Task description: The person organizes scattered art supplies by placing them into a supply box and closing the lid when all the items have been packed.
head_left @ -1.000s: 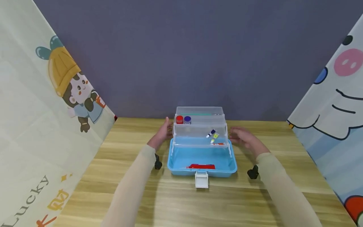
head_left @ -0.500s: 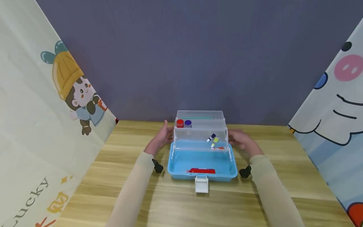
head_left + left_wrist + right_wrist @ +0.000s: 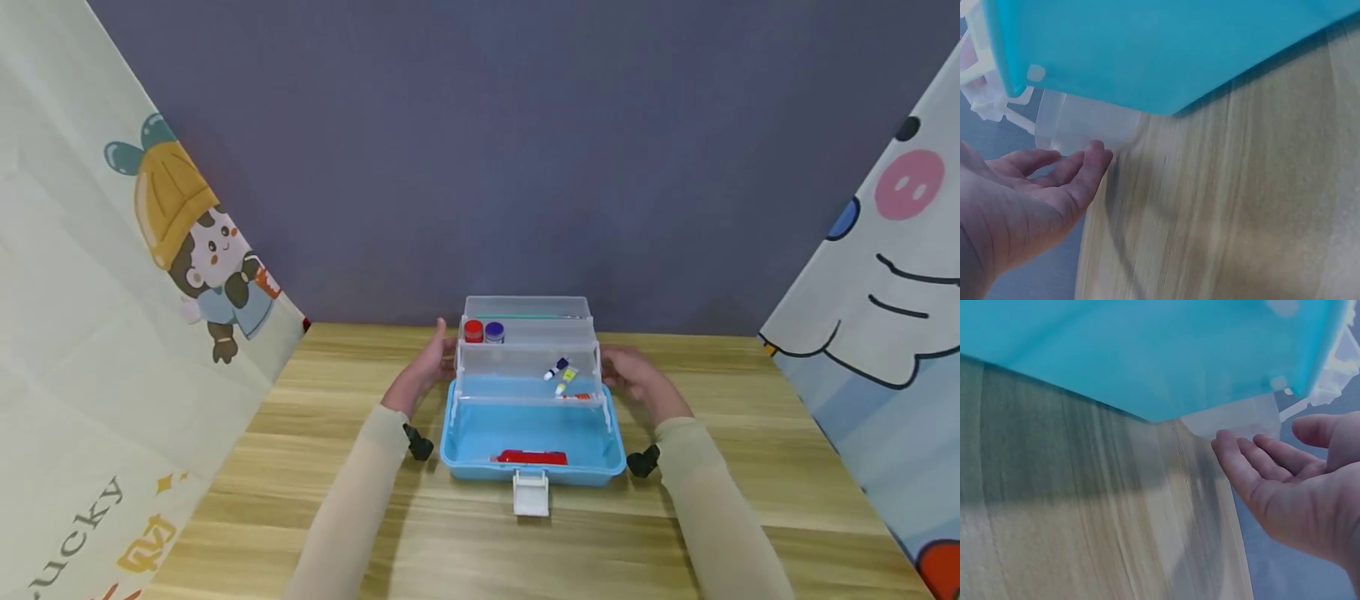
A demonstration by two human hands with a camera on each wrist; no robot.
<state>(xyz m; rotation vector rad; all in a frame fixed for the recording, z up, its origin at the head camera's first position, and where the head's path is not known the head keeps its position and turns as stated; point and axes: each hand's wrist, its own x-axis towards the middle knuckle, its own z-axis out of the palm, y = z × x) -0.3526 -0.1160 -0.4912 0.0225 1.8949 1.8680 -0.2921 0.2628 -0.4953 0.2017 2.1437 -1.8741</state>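
A light blue toolbox (image 3: pixel 532 473) stands unfolded on the wooden table, with its clear stepped trays (image 3: pixel 498 362) raised behind the base. My left hand (image 3: pixel 422 372) is at the trays' left side, thumb up. On the opposite side is my right hand (image 3: pixel 639 379). Both wrist views show loosely extended fingers right at the translucent lid (image 3: pixel 1088 122) behind the blue base. A red tube (image 3: pixel 532 457) lies in the base. Small paint tubes (image 3: pixel 566 381) lie in the lower tray. A red-capped jar (image 3: pixel 473 331) and a purple-capped jar (image 3: pixel 494 332) stand in a higher one.
A white latch (image 3: pixel 531 493) hangs down at the toolbox's front. A thin green stick (image 3: pixel 517 317) lies in the top tray. Behind the table (image 3: pixel 300 500) rises a dark grey-blue wall (image 3: pixel 480 150), with printed cloths at both sides.
Both hands have come in closer to the toolbox's sides, the right one shifting left the most. The toolbox's contents look unchanged, and the whole scene sits slightly lower in the head view.
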